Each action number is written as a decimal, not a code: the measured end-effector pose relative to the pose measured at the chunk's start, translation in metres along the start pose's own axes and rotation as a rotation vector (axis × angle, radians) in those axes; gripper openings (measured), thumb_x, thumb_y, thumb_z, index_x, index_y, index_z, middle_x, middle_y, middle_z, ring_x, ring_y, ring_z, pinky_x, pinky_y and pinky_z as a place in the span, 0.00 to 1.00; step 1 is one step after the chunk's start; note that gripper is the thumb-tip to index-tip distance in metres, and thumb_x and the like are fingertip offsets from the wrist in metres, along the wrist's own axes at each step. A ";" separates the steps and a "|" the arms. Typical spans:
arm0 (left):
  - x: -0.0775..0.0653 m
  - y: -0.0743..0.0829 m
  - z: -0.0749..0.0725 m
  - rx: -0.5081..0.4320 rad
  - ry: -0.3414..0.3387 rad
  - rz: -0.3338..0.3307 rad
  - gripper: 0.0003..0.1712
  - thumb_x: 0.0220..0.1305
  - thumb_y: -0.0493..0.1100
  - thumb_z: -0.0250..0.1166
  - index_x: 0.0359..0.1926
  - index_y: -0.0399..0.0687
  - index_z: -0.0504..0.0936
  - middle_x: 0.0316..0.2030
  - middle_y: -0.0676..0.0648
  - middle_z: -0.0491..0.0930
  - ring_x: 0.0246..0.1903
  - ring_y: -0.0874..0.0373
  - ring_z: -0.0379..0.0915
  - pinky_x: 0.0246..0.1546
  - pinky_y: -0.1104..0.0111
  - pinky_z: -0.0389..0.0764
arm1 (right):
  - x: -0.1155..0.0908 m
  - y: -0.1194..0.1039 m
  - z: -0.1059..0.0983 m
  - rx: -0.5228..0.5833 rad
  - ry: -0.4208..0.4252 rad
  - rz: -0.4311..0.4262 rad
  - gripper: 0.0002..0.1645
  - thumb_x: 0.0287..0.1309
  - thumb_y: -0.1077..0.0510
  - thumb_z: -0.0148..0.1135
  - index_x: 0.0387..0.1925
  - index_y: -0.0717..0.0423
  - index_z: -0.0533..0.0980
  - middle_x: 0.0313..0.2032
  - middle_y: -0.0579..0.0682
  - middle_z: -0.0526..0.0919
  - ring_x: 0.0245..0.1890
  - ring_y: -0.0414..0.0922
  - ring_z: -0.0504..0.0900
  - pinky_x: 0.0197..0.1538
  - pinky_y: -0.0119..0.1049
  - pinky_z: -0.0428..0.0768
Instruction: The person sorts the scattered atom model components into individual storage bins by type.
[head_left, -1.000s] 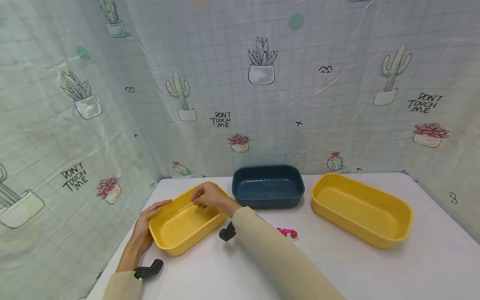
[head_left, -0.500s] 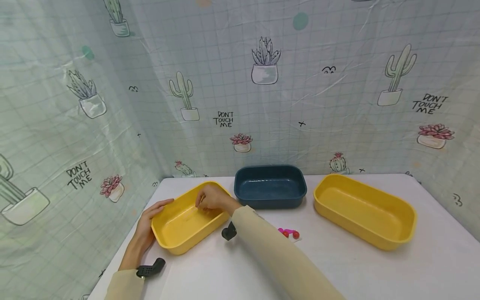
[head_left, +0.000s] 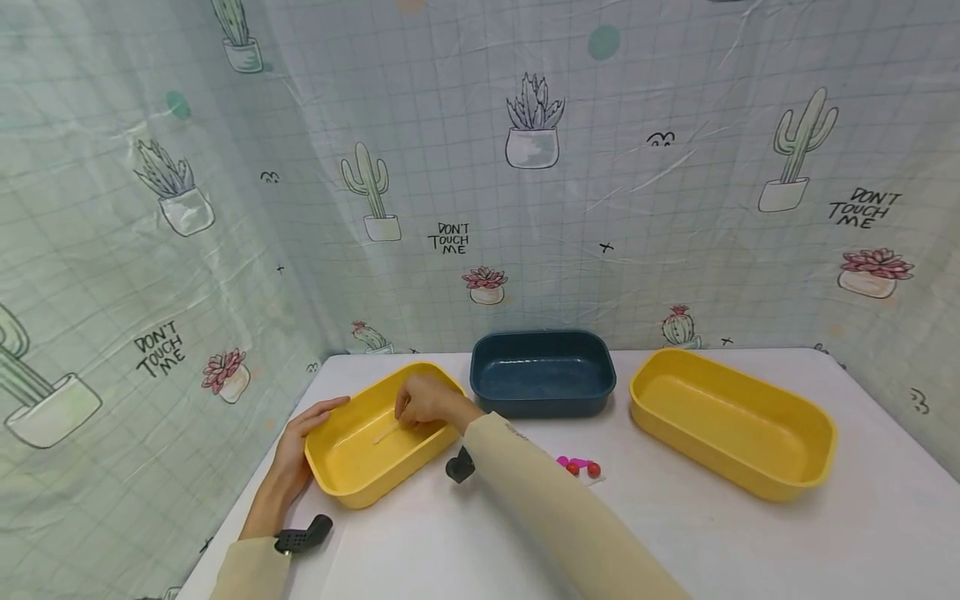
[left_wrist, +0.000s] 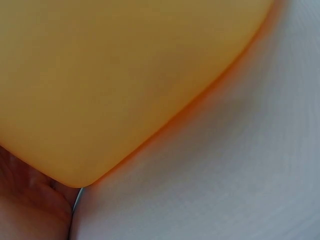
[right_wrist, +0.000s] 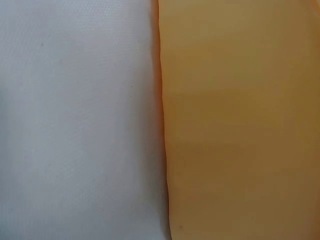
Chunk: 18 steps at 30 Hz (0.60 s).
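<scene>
A yellow tray (head_left: 352,462) stands at the left of the white table. My left hand (head_left: 294,446) rests along its outer left end, fingers stretched towards the rim; in the left wrist view, part of the palm (left_wrist: 30,195) shows beside the tray wall (left_wrist: 110,90). Inside the tray, my right hand (head_left: 423,400) has its fingers curled, pointing down at the right part of the floor. A thin white stick (head_left: 386,434) runs out from those fingertips, pinched there, its other end hidden by the hand. The right wrist view shows only the tray's outer wall (right_wrist: 240,125) and tabletop.
A dark blue tray (head_left: 543,408) stands at the back centre, close to the yellow one. Another yellow tray (head_left: 720,454) is at the right. Small red balls (head_left: 594,470) and pink pieces (head_left: 579,462) with a white stick lie beyond my right sleeve (head_left: 555,508).
The right hand has turned its knuckles up and sunk lower in the tray, and the stick now shows nearer the tray's middle. The left hand keeps its place at the tray's end.
</scene>
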<state>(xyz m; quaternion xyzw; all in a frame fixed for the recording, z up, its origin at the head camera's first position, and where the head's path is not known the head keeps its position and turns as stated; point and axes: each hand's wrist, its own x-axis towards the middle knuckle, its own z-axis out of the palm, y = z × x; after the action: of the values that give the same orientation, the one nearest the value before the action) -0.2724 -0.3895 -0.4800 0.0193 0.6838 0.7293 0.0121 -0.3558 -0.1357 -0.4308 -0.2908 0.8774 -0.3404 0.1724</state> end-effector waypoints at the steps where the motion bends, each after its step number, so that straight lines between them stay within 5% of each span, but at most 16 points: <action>1: 0.000 0.000 0.000 -0.003 -0.003 0.002 0.27 0.83 0.47 0.44 0.74 0.41 0.69 0.62 0.59 0.79 0.61 0.65 0.79 0.61 0.73 0.80 | 0.000 0.000 0.000 -0.013 0.003 0.000 0.04 0.62 0.64 0.69 0.33 0.53 0.86 0.29 0.46 0.79 0.24 0.40 0.75 0.28 0.24 0.74; 18: 0.000 0.001 0.001 -0.005 0.006 -0.010 0.27 0.83 0.48 0.45 0.74 0.42 0.70 0.61 0.60 0.80 0.60 0.65 0.79 0.60 0.73 0.81 | 0.003 0.000 0.001 0.004 -0.021 0.080 0.03 0.62 0.61 0.71 0.32 0.51 0.86 0.26 0.46 0.74 0.21 0.41 0.71 0.25 0.26 0.70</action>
<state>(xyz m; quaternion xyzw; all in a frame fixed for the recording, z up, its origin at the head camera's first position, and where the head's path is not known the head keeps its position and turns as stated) -0.2726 -0.3887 -0.4791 0.0137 0.6819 0.7312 0.0135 -0.3575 -0.1381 -0.4324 -0.2586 0.8858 -0.3320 0.1957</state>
